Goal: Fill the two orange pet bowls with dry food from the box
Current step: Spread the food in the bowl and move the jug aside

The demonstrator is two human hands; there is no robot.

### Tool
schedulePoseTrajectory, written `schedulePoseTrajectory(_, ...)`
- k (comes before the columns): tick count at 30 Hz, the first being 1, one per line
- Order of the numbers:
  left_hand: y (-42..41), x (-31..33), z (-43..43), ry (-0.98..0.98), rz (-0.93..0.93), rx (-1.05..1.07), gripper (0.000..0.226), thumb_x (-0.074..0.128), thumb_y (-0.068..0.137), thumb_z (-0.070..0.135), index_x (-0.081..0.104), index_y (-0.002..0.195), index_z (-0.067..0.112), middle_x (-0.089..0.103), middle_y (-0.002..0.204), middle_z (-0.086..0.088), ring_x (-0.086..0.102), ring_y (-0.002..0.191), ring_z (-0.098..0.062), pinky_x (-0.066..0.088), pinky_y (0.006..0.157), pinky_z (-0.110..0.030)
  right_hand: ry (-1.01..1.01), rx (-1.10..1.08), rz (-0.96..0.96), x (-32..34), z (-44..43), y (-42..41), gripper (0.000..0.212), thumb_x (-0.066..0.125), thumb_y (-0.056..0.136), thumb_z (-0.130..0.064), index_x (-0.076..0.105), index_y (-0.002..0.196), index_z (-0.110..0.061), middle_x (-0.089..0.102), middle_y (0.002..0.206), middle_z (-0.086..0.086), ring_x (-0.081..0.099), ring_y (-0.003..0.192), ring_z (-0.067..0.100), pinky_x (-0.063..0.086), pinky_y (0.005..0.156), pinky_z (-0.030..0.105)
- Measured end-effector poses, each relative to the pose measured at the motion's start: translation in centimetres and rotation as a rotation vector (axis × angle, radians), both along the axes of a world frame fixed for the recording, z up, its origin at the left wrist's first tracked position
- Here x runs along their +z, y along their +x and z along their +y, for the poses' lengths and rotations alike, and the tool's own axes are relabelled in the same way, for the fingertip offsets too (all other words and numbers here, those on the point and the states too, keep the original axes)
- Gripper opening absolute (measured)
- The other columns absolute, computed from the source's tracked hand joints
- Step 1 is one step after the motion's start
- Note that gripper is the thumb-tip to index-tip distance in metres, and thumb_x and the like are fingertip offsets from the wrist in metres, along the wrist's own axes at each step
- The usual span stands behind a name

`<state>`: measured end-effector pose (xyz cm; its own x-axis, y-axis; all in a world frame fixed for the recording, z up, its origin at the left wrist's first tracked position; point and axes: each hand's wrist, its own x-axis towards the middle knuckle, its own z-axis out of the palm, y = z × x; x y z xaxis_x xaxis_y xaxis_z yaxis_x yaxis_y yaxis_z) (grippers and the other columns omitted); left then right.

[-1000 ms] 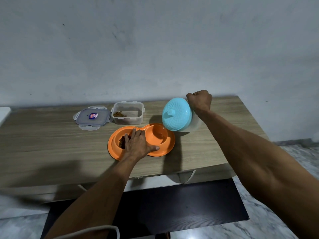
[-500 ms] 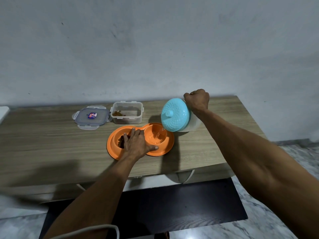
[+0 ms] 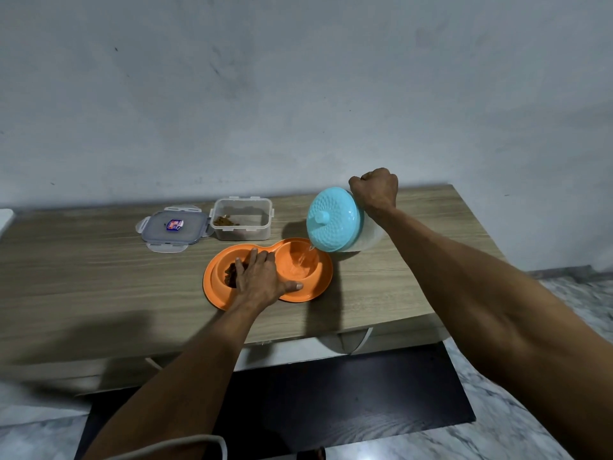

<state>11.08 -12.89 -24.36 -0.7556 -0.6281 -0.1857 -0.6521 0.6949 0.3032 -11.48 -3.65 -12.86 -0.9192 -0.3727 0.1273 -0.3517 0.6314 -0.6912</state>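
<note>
An orange double pet bowl [image 3: 318, 287] lies on the wooden table [image 3: 83, 277]. Its left cup holds brown dry food [image 3: 230, 273]; its right cup [image 3: 300, 262] is taking in a thin clear stream. My left hand [image 3: 258, 277] presses flat on the middle of the bowl, fingers spread. My right hand [image 3: 376, 190] grips the handle of a clear jug with a light blue lid [image 3: 331, 219], tipped toward the right cup. Behind stands the open clear food box [image 3: 242, 219] with a little dry food inside.
The box's grey lid [image 3: 172, 227] lies flat to the left of the box. A pale wall runs behind the table. The table's right edge [image 3: 477, 227] is near the jug. Below the front edge are a dark mat [image 3: 348, 400] and marble floor.
The jug has tipped a little further over the right cup and liquid now runs into it. My left hand stays pressed on the bowl.
</note>
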Motion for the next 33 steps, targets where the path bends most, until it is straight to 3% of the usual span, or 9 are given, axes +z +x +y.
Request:
schedulePoseTrajectory(12, -0.02, -0.07, -0.06, 0.004, 0.005, -0.001, 0.104, 0.065, 0.069, 0.073, 0.034, 0.148, 0.014, 0.037, 0.154, -0.007, 0.018, 0.149, -0.027, 0.011, 0.117, -0.061, -0.015, 0.005, -0.012, 0.05, -0.22, 0.05, 0.038, 0.054, 0.073, -0.014, 0.033, 0.042, -0.01, 0.027, 0.042, 0.006, 0.032, 0.061, 0.027, 0.029, 0.059, 0.035)
schedulePoseTrajectory(18, -0.11, -0.11, -0.17, -0.003, -0.007, -0.006, 0.105, 0.064, 0.068, 0.074, 0.034, 0.148, 0.014, 0.038, 0.153, -0.007, 0.019, 0.148, -0.027, 0.011, 0.117, -0.061, -0.01, 0.009, -0.01, 0.11, -0.08, 0.03, 0.038, 0.053, 0.073, -0.013, 0.032, 0.041, -0.011, 0.026, 0.042, 0.006, 0.026, 0.049, 0.022, 0.029, 0.056, 0.034)
schedulePoseTrajectory(26, -0.13, -0.12, -0.14, -0.013, -0.013, -0.005, 0.105, 0.064, 0.068, 0.074, 0.033, 0.148, 0.013, 0.038, 0.153, -0.008, 0.021, 0.147, -0.028, 0.012, 0.117, -0.061, -0.008, 0.018, -0.008, -0.05, 0.05, -0.2, 0.039, 0.052, 0.073, -0.013, 0.029, 0.042, -0.011, 0.025, 0.042, 0.007, 0.03, 0.06, 0.026, 0.029, 0.059, 0.035)
schedulePoseTrajectory(33, -0.15, -0.13, -0.18, -0.01, -0.014, -0.003, 0.105, 0.064, 0.068, 0.074, 0.033, 0.149, 0.014, 0.038, 0.154, -0.007, 0.02, 0.148, -0.027, 0.011, 0.117, -0.061, -0.016, 0.028, -0.012, -0.2, 0.12, -0.32, 0.038, 0.053, 0.072, -0.012, 0.029, 0.042, -0.011, 0.024, 0.042, 0.005, 0.024, 0.05, 0.02, 0.03, 0.057, 0.035)
